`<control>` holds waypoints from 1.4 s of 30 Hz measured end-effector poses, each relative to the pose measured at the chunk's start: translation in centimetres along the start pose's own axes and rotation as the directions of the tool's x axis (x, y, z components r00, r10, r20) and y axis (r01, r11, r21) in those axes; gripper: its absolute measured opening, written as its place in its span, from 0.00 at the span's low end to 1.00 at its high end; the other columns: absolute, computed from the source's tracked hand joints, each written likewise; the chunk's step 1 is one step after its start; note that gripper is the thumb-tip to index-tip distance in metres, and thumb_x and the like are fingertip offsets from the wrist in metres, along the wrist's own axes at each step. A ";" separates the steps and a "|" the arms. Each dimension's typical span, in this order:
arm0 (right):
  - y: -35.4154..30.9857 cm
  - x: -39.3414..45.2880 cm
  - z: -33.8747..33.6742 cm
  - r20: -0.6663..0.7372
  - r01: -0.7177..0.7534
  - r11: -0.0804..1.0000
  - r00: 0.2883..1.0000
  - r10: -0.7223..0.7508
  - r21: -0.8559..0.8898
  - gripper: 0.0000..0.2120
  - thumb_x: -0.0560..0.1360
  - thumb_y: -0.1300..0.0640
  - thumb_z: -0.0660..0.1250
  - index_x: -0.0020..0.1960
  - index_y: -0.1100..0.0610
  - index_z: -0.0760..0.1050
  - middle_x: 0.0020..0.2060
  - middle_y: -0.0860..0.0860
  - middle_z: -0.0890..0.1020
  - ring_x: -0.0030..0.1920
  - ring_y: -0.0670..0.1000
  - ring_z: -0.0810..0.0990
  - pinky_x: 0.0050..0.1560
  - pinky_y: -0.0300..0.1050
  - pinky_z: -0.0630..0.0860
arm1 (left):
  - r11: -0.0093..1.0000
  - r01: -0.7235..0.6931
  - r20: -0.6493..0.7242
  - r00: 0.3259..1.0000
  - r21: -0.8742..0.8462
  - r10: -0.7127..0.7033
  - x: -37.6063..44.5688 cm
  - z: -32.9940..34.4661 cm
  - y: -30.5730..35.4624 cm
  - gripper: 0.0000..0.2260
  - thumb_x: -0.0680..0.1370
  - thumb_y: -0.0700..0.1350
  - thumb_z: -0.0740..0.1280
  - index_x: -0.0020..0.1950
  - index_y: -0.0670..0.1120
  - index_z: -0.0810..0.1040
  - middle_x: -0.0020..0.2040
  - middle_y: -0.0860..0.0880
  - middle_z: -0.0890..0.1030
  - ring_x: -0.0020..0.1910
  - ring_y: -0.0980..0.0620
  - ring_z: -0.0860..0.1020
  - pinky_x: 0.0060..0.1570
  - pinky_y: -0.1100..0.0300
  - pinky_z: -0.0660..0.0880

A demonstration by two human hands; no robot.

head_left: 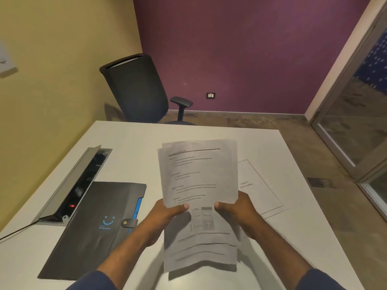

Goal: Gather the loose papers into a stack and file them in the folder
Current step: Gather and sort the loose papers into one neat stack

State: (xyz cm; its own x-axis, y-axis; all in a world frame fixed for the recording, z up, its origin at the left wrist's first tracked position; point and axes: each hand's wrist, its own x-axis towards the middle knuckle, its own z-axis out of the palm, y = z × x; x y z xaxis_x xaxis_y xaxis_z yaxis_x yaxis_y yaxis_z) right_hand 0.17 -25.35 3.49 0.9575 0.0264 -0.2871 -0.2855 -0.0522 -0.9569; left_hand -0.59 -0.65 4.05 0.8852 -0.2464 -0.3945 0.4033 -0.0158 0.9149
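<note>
White sheet (pixel 259 185) on table (pixel 129 139) — reads "Chapter 4 SWOT Analysis".

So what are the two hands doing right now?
Left hand: grips the paper stack.
Right hand: grips the same stack.

Both hands raised side by side, each gripping the papers

Left hand (pixel 167 216) has its thumb laid across the front of the papers (pixel 199 176), fingers curled behind; right hand (pixel 236 212) mirrors it, thumb on the front, fingers wrapped behind; both forearms reach forward from dark blue sleeves, converging toward the middle.
</note>
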 end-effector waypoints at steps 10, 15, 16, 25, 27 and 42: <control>-1.2 -0.2 -0.1 -0.100 0.127 0.991 0.987 -0.123 0.040 0.14 0.67 0.62 0.79 0.50 0.53 0.83 0.45 0.47 0.88 0.47 0.48 0.87 0.50 0.44 0.82 | 0.962 -0.262 -0.175 0.953 -0.074 0.246 0.8 0.2 0.5 0.15 0.73 0.40 0.76 0.54 0.58 0.85 0.55 0.51 0.87 0.55 0.53 0.84 0.47 0.67 0.80; -0.6 -0.4 -0.5 -0.095 0.148 0.986 0.986 -0.140 0.076 0.16 0.66 0.64 0.79 0.53 0.56 0.82 0.47 0.52 0.88 0.48 0.52 0.87 0.49 0.48 0.83 | 0.957 -0.277 -0.126 0.956 -0.084 0.265 1.3 0.0 -0.1 0.19 0.69 0.41 0.78 0.59 0.50 0.84 0.57 0.48 0.86 0.58 0.49 0.84 0.49 0.65 0.79; -0.5 -0.4 -0.6 -0.106 0.139 0.985 0.986 -0.128 0.105 0.16 0.66 0.64 0.79 0.52 0.56 0.82 0.46 0.53 0.88 0.48 0.52 0.87 0.48 0.48 0.83 | 0.959 -0.269 -0.113 0.959 -0.091 0.258 1.4 0.0 -0.2 0.19 0.70 0.40 0.78 0.60 0.49 0.83 0.58 0.48 0.86 0.58 0.49 0.83 0.49 0.64 0.79; -0.1 -0.5 -0.2 -0.249 0.206 0.976 0.951 -0.181 0.077 0.09 0.71 0.65 0.74 0.41 0.51 0.84 0.40 0.48 0.88 0.42 0.47 0.86 0.44 0.40 0.83 | 0.951 -0.308 -0.251 0.923 -0.032 0.291 2.2 2.1 -0.1 0.09 0.74 0.42 0.75 0.51 0.54 0.86 0.51 0.50 0.88 0.51 0.52 0.85 0.50 0.58 0.80; -0.1 -0.5 -0.2 -0.274 0.233 0.965 0.942 -0.194 0.118 0.07 0.70 0.65 0.75 0.44 0.54 0.84 0.41 0.50 0.88 0.43 0.48 0.87 0.44 0.40 0.83 | 0.936 -0.349 -0.237 0.913 -0.037 0.331 2.1 1.9 0.1 0.10 0.72 0.44 0.75 0.52 0.53 0.86 0.50 0.49 0.88 0.50 0.54 0.85 0.46 0.63 0.80; 6.4 0.0 0.2 -0.237 -0.075 0.991 0.970 0.046 -0.115 0.11 0.72 0.64 0.72 0.37 0.49 0.79 0.31 0.35 0.84 0.34 0.36 0.83 0.32 0.26 0.75 | 0.979 -0.127 -0.276 0.946 0.162 0.168 2.1 2.2 -5.0 0.08 0.80 0.45 0.68 0.46 0.59 0.81 0.46 0.53 0.86 0.48 0.54 0.83 0.46 0.62 0.79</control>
State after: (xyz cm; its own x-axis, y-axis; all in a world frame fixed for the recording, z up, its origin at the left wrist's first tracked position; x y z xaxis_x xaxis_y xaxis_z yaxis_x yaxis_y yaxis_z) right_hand -1.67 -25.48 -2.64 0.9255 -0.2136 -0.3127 -0.3502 -0.1684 -0.9214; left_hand -1.30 -3.18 -1.18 0.9695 0.0316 -0.2429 0.2449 -0.1411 0.9592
